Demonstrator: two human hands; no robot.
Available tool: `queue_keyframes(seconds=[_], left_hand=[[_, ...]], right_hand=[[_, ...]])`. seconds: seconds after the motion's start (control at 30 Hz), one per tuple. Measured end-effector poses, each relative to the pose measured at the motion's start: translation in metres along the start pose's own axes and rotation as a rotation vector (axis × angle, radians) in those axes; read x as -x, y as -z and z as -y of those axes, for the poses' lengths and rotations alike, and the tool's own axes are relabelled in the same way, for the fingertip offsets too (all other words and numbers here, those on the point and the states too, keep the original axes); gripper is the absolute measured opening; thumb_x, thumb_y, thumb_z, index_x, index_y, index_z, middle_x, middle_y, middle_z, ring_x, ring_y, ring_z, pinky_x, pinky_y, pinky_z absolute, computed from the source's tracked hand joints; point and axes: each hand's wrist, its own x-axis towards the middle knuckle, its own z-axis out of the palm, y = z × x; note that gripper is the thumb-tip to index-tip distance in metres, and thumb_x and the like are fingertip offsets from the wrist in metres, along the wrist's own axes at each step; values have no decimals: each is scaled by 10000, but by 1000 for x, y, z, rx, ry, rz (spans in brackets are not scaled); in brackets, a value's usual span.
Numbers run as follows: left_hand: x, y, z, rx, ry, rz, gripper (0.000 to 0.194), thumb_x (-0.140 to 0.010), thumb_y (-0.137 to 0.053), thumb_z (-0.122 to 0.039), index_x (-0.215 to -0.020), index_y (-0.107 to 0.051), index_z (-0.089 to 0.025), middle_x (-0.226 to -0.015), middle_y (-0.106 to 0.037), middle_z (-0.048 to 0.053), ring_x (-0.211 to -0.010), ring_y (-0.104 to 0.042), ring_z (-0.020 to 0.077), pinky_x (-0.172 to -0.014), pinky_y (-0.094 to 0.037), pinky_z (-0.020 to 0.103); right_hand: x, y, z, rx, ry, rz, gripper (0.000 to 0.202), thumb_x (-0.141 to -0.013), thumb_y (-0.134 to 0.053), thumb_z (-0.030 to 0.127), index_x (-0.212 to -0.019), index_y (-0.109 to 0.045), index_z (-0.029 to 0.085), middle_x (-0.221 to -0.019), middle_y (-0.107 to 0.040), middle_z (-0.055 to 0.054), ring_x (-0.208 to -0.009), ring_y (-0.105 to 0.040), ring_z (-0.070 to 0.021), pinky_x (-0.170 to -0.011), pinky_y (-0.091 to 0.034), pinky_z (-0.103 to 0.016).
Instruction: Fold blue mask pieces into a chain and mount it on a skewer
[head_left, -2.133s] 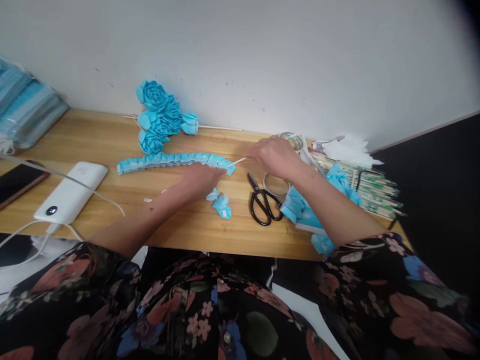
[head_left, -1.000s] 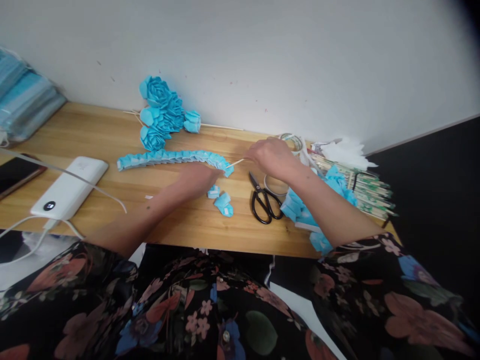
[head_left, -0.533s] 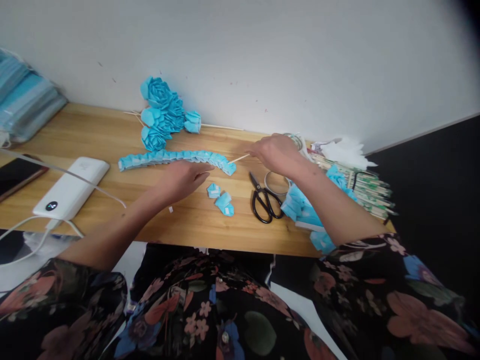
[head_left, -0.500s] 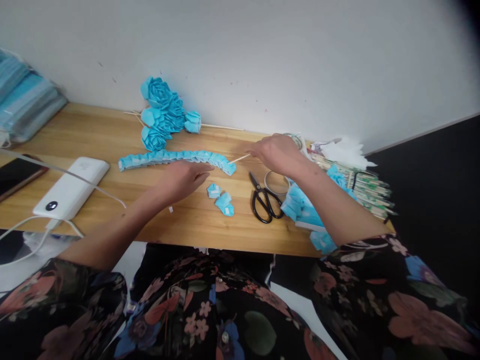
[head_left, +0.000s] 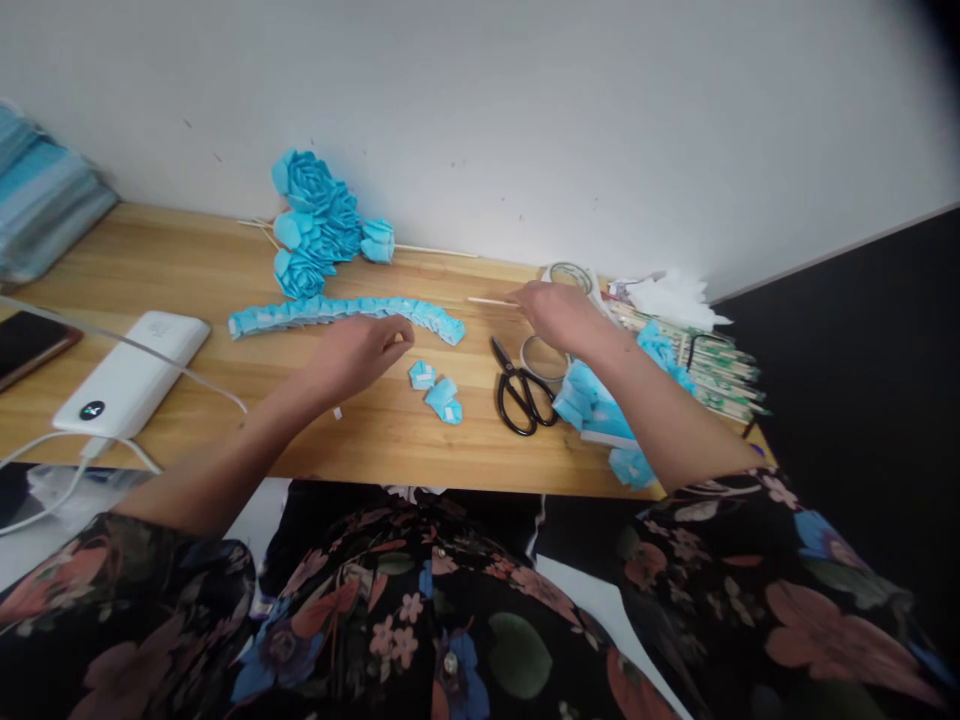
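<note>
My right hand (head_left: 559, 312) pinches a thin wooden stick (head_left: 489, 301), which points left above the table. Just in front of the long row of folded blue pieces (head_left: 349, 308) is my left hand (head_left: 360, 350), its fingers curled together; whether anything is between them is too small to tell. Small folded blue pieces (head_left: 444, 400) lie to the right of my left hand. Black-handled scissors (head_left: 517, 388) rest below my right hand, beside a roll of tape (head_left: 544, 357).
Blue paper roses (head_left: 315, 225) stand against the wall. A white power bank (head_left: 135, 370), its cable and a dark phone (head_left: 34, 345) lie at left. Blue packs (head_left: 52, 200) fill the far left. Wrapped sticks (head_left: 724, 370) and blue pieces (head_left: 600, 405) are at right.
The stick in my right hand has come away from the right end of the blue row and now lies flatter. The whole view has shifted slightly.
</note>
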Motion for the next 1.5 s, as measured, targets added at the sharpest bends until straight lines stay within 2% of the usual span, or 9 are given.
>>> queue_keyframes(seconds=[0.13, 0.23, 0.43, 0.57, 0.73, 1.0, 1.23, 1.37, 1.5], left_hand=[[3, 3, -2, 15, 8, 2, 242, -951, -475, -290, -974, -696, -196, -842, -736, 55, -762, -638, 193, -650, -369, 278], [4, 3, -3, 36, 0, 23, 235, -955, -485, -301, -976, -693, -194, -869, -739, 59, -765, -628, 189, -658, -365, 280], [3, 2, 3, -4, -45, 30, 267, -960, -518, -393, -932, -694, -193, -835, -730, 58, -710, -588, 177, -628, -313, 280], [2, -1, 8, -40, -115, 50, 334, -988, -472, -413, -898, -704, -191, -853, -738, 67, -751, -613, 192, -640, -324, 291], [1, -2, 9, -48, -166, 111, 314, -992, -446, -328, -1007, -738, -212, -977, -777, 60, -860, -669, 211, -690, -365, 290], [4, -3, 16, -10, -245, 161, 341, -1013, -433, -316, -1118, -744, -224, -1096, -784, 53, -983, -693, 226, -845, -429, 317], [-4, -20, 14, 2, -441, 132, 313, -1012, -463, -296, -1111, -733, -176, -1065, -724, 101, -1009, -658, 235, -862, -456, 328], [-6, -32, 13, -30, -504, 112, 339, -1035, -424, -312, -1035, -725, -156, -986, -693, 103, -960, -638, 233, -832, -462, 331], [-5, -38, 15, -10, -541, 77, 335, -1041, -405, -288, -1010, -718, -172, -930, -695, 84, -902, -638, 210, -799, -465, 311]], right_hand=[[6, -15, 10, 35, -40, 26, 512, -913, -414, 60, -1373, -603, 183, -1077, -704, -155, -909, -667, -278, -636, -376, -320], [14, -9, 21, 2, -20, -5, 479, -955, -391, 98, -1373, -610, 185, -1110, -698, -163, -1004, -648, -306, -676, -408, -335], [40, 12, 52, -204, 45, -19, 374, -1012, -438, 207, -1323, -645, 199, -1213, -709, -133, -1116, -636, -278, -817, -467, -337], [48, 9, 79, -356, 53, -16, 357, -1025, -449, 241, -1316, -656, 252, -1242, -725, -86, -1113, -660, -250, -847, -478, -331], [46, 0, 104, -524, 20, 5, 355, -1028, -448, 249, -1324, -640, 212, -1301, -708, -94, -1147, -663, -243, -929, -492, -356], [54, -1, 114, -529, 139, -100, 408, -935, -475, 95, -1284, -622, 246, -1367, -649, -86, -1289, -571, -258, -1091, -455, -480], [58, -20, 123, -501, 212, -250, 251, -973, -506, 166, -1152, -679, 197, -1247, -688, -121, -1208, -589, -280, -993, -526, -451], [57, -31, 123, -645, 137, -401, 185, -986, -520, 199, -1015, -702, 205, -1106, -741, -98, -1082, -645, -254, -940, -532, -432], [55, -34, 120, -941, -125, -461, 122, -936, -599, 242, -971, -714, 225, -994, -760, -45, -914, -681, -202, -837, -525, -360]])
